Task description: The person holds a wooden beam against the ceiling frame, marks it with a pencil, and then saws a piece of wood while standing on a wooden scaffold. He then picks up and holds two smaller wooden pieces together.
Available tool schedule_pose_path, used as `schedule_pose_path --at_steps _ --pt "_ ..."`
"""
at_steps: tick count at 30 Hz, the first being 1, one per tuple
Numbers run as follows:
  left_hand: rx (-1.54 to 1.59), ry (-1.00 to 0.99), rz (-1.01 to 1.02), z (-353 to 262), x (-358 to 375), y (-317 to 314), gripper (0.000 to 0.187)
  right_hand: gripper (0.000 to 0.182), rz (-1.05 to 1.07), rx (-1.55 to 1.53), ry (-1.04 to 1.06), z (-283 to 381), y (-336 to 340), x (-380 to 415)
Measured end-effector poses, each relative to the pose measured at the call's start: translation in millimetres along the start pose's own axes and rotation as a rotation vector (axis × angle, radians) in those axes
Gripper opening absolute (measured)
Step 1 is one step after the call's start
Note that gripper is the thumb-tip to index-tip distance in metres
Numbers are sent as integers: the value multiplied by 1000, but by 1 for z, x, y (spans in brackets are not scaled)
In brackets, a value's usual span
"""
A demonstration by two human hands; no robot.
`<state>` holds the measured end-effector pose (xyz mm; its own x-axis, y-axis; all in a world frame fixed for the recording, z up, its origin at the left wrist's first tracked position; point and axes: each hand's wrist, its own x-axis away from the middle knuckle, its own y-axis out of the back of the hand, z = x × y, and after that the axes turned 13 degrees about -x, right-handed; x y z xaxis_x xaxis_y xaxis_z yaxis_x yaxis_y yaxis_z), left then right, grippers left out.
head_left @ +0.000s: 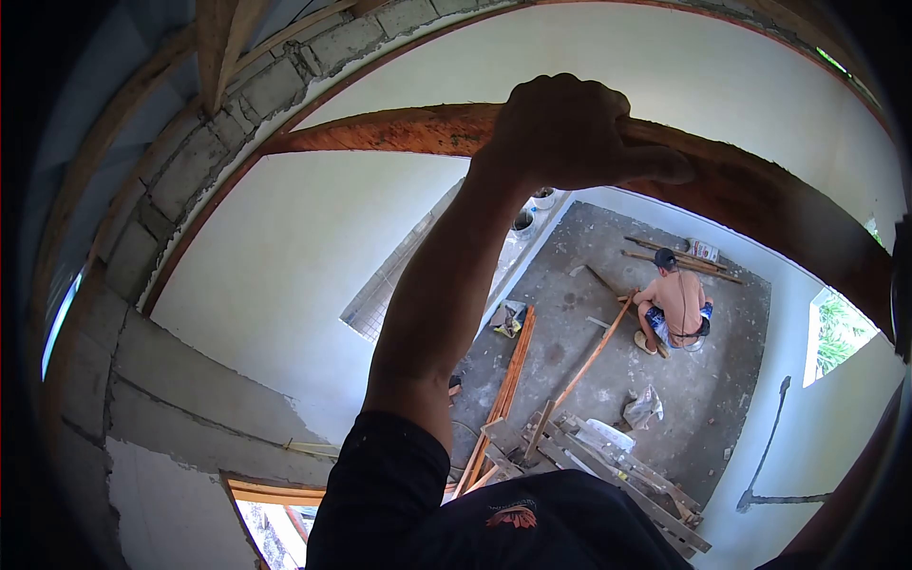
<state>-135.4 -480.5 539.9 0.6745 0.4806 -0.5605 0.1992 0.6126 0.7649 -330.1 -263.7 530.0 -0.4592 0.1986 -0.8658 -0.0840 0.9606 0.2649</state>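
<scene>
My left hand (568, 133) is closed over the top edge of a reddish-brown wooden beam (399, 131), with the thumb lying along its near face. The beam spans the upper view from the block wall on the left to the right edge. My left arm reaches up across the middle in a dark sleeve. At the lower right edge a dark, blurred shape shows that may be my right arm, but no right hand can be seen.
Far below, a person (676, 302) in a cap squats on the concrete floor (570, 242), near a long wood strip (594, 363). Stacked strips (513, 366), a plank scaffold (627, 475) and a bucket (703, 250) stand there. Concrete blocks (185, 171) and roof timbers (218, 47) are at left.
</scene>
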Motion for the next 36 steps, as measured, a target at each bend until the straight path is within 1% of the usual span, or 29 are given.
schedule_pose_path --at_steps 3,6,9,12,18,21,24,30,31,32,34,35,36 --pt "-7 -12 -39 2 0 -4 79 30 1 -14 -4 -1 -1 5" --pt "6 16 103 3 -4 2 93 30 5 -25 -3 0 -2 8" --pt "11 25 122 4 -4 2 94 30 11 -30 7 1 -1 13" --pt "4 5 2 3 -2 -4 80 30 15 -39 9 3 0 16" --pt "36 15 19 2 -3 -3 82 30 15 -63 10 2 -2 20" --pt "34 49 154 0 -5 6 90 29 14 -84 10 3 -5 21" --pt "72 35 57 1 -4 2 78 29 14 -92 7 3 -5 23" --pt "50 10 30 0 -4 2 72 30 9 -96 5 4 0 32" --pt "0 16 127 6 -9 2 88 30 5 -86 9 4 3 33" --pt "100 -23 54 8 -6 -1 61 30 18 -78 14 3 4 32" --pt "299 39 167 15 -2 9 58 30 35 -61 19 2 -6 21" --pt "334 -10 87 18 1 4 60 30 41 -47 27 1 -16 16" --pt "340 -111 -105 1 12 6 61 30 34 -42 40 1 -24 11"
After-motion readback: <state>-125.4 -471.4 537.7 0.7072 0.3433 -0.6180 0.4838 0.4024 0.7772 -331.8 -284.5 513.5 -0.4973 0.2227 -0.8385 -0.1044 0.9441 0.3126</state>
